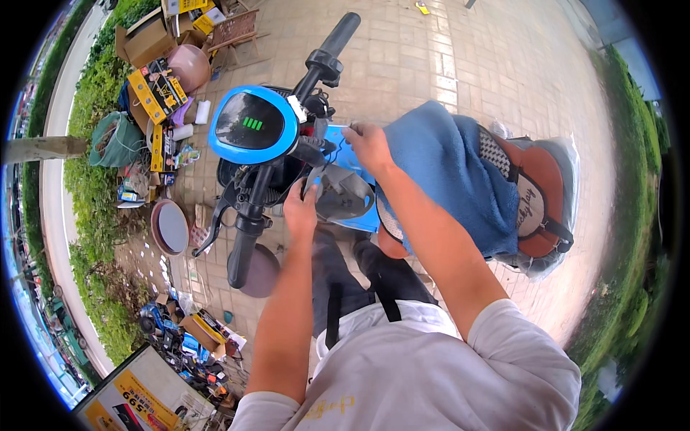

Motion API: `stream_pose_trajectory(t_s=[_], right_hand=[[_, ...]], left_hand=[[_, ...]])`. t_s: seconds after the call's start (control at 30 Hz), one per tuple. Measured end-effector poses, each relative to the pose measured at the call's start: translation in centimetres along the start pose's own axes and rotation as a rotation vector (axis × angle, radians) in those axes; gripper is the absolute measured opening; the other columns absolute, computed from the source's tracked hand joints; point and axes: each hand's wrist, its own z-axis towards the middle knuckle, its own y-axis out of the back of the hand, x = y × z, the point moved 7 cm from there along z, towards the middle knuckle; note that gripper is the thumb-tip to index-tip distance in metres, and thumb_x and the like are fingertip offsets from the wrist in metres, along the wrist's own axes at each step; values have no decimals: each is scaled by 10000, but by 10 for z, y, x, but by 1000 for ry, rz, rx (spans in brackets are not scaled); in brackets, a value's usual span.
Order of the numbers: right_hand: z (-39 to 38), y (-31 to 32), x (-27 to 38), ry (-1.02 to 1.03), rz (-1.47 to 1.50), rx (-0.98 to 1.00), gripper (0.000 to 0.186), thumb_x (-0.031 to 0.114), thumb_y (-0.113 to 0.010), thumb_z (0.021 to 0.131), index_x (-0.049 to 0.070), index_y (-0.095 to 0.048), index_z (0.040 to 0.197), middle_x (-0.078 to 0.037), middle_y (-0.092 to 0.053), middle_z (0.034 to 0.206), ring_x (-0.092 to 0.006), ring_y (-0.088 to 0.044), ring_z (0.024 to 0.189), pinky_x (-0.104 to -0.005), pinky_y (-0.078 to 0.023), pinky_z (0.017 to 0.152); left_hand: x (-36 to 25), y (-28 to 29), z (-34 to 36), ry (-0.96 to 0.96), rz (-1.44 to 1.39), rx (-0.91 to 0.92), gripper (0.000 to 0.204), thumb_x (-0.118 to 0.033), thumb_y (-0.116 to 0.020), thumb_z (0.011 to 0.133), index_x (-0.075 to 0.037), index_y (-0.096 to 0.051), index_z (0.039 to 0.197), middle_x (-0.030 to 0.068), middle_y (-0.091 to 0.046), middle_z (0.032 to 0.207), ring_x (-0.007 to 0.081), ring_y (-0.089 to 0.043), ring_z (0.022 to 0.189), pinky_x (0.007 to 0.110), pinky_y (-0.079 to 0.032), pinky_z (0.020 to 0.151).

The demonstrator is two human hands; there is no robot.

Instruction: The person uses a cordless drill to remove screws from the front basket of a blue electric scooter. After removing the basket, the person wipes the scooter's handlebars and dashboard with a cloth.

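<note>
A blue electric scooter with a display [251,124] and black handlebar [338,39] stands before me. My left hand [302,205] is closed on the edge of a grey pouch-like piece [341,205] hanging below the display, with a small blue bit by the thumb. My right hand [366,151] pinches higher up at the blue front panel [338,136], beside a thin dark cable; exactly what the fingers hold is hidden. A blue towel [445,172] covers part of the brown-and-grey seat [539,194] to the right.
Cardboard boxes [144,43] and yellow boxes [158,90], basins [172,228] and a green bag [115,140] line the left beside a hedge [100,273] and pole [43,149]. More clutter [187,337] and a sign board [144,391] sit lower left, on brick paving [489,57].
</note>
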Motion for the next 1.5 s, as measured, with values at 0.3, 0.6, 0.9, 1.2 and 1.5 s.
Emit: stream_pose_trajectory(t_s=[0.3, 0.6, 0.9, 1.2, 1.5], right_hand=[[55, -57, 43, 363, -178, 333, 422, 397, -724, 734, -14, -668, 812, -222, -632, 731, -353, -607, 687, -423, -472, 665], [52, -16, 48, 95, 59, 121, 342, 327, -679, 828, 17, -647, 969, -93, -655, 873, -188, -607, 737, -353, -495, 714], [61, -11, 26, -62, 379, 176, 180, 169, -617, 865, -11, -633, 865, -62, -607, 686, -124, -571, 586, -266, -466, 546], [-78, 32, 51, 415, 154, 130, 128, 57, -657, 824, 10, -642, 943, -100, -624, 881, -205, -609, 769, -303, -492, 719], [-68, 38, 48, 670, -415, 135, 155, 160, -694, 764, 37, -633, 837, -79, -594, 785, -289, -606, 705, -360, -509, 608]], left_hand=[[3, -10, 6, 56, -8, 90, 272, -119, -647, 839, 35, -600, 1059, 49, -637, 875, 89, -567, 777, 250, -458, 715], [-21, -4, 18, -33, -1, 62, 284, -163, -667, 796, 22, -611, 1004, 100, -653, 892, 175, -605, 801, 301, -466, 764], [-15, -15, 16, 15, -183, 102, 209, -112, -616, 856, 22, -586, 1013, 55, -628, 847, 111, -568, 760, 263, -450, 710], [-15, -18, 6, 140, -378, 103, 194, -119, -595, 882, 6, -596, 1031, 27, -624, 832, 81, -545, 725, 249, -429, 663], [5, -12, -12, 329, -570, 244, 180, -150, -599, 892, -36, -591, 1031, 20, -615, 856, 103, -582, 740, 249, -455, 653]])
